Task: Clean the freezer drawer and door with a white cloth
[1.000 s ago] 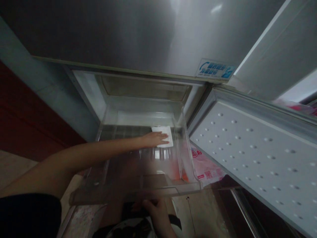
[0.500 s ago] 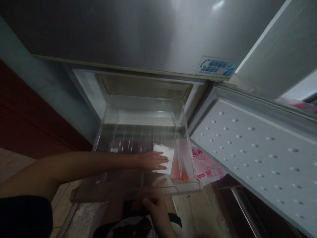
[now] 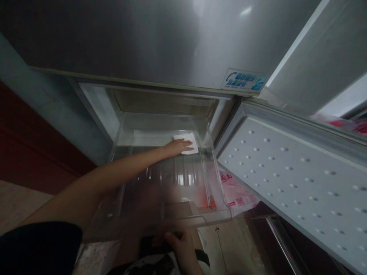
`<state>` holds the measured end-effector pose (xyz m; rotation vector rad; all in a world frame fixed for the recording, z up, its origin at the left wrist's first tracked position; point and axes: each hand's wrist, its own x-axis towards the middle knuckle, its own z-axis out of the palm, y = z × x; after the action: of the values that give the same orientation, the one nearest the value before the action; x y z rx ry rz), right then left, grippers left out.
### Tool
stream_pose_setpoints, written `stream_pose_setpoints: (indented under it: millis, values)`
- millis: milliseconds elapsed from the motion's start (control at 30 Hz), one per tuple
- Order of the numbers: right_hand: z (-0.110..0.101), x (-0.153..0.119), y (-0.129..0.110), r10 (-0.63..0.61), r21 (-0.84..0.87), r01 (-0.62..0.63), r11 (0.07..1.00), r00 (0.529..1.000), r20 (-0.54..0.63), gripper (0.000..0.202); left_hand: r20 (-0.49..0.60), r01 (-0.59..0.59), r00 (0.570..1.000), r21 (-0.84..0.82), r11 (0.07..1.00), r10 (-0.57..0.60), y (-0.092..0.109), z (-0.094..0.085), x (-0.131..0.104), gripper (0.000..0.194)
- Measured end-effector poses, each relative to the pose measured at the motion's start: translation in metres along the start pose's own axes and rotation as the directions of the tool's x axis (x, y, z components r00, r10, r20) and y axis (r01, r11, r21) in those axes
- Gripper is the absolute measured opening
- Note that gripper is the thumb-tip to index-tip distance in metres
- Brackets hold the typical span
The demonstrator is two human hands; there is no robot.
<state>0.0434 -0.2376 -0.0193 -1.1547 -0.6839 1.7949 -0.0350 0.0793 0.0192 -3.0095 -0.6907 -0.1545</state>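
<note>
My left hand (image 3: pixel 177 147) lies flat with fingers stretched out on a small white square cloth (image 3: pixel 192 142), which may be paper. Beneath the cloth is the ribbed bottom of a clear plastic drawer (image 3: pixel 160 168), toward its back. This drawer is pulled out from the lower compartment (image 3: pixel 163 101) of a refrigerator. Below the drawer's front edge, over my lap, my right hand (image 3: pixel 185 246) is loosely curled with the thumb showing. Its fingers are partly hidden and dim, so anything inside them cannot be made out.
The lower refrigerator door (image 3: pixel 292 168), dimpled inside, stands open on the right. A pink-and-white plastic bag (image 3: pixel 239 194) sits between drawer and door. Above is the grey upper door (image 3: pixel 160 42) with a blue sticker (image 3: pixel 243 81). A red panel (image 3: pixel 31 133) stands left.
My left hand has slid the white cloth from the drawer's front part toward its back. My right hand stays about where it was. The view has shifted slightly.
</note>
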Motion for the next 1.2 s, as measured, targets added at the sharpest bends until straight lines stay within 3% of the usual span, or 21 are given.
stream_pose_setpoints:
  millis: [167,300,533,700,800,1000,1200]
  values:
    - [0.004,-0.002,-0.009,-0.011,0.036,0.01,0.999,0.999,0.047,0.03,-0.004,0.074,0.997,0.005,0.997,-0.074,-0.012,-0.002,0.01,0.049]
    - [0.004,-0.002,-0.006,-0.018,0.059,0.016,0.998,1.0,0.026,0.033,0.014,0.043,0.999,0.008,0.999,-0.043,0.0,0.001,0.002,0.049]
    - [0.001,-0.002,-0.003,0.003,0.006,-0.004,1.0,1.0,0.019,0.036,0.047,-0.163,0.985,-0.023,0.986,0.164,0.056,0.018,-0.033,0.042]
    - [0.001,-0.002,-0.005,0.034,-0.027,-0.033,0.999,0.999,0.016,0.04,-0.004,-0.275,0.961,-0.049,0.96,0.275,0.105,0.032,-0.065,0.034]
    - [0.002,-0.001,-0.004,0.043,-0.044,-0.042,0.998,0.999,0.025,0.043,-0.039,-0.322,0.946,-0.05,0.945,0.32,0.123,0.034,-0.083,0.031]
    - [0.0,0.002,0.01,-0.012,0.008,0.013,1.0,0.999,-0.032,0.043,-0.04,-0.405,0.914,-0.015,0.914,0.404,0.122,0.029,-0.099,0.029]
    - [-0.001,0.003,0.01,-0.041,0.009,0.041,0.999,0.999,-0.002,0.04,-0.019,-0.437,0.899,0.009,0.899,0.437,0.11,0.019,-0.114,0.03]
